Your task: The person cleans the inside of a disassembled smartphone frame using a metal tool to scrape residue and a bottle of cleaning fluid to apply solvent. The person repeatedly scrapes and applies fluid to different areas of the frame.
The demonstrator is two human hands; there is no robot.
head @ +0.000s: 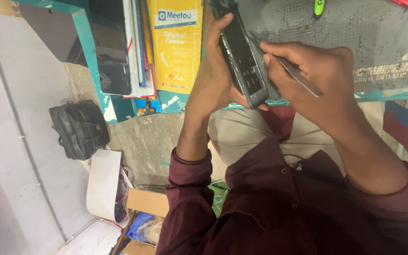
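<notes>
Left hand (213, 78) fingers clasp opened dark slab phone with bared internals (242, 56), held in air above near edge of grey perforated bench mat (355, 33); right hand (317, 71) fingers pinch thin metal tweezers (294, 73), tip at phone's edge; risk: tip slip could gouge circuitry; loose clasp could drop phone onto lap.

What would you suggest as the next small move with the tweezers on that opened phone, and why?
Probably ease the tweezers tip a little further into the opened phone. The right hand already aims the tip at the exposed inside, and the left hand grips the phone steady above the grey mat.
</notes>
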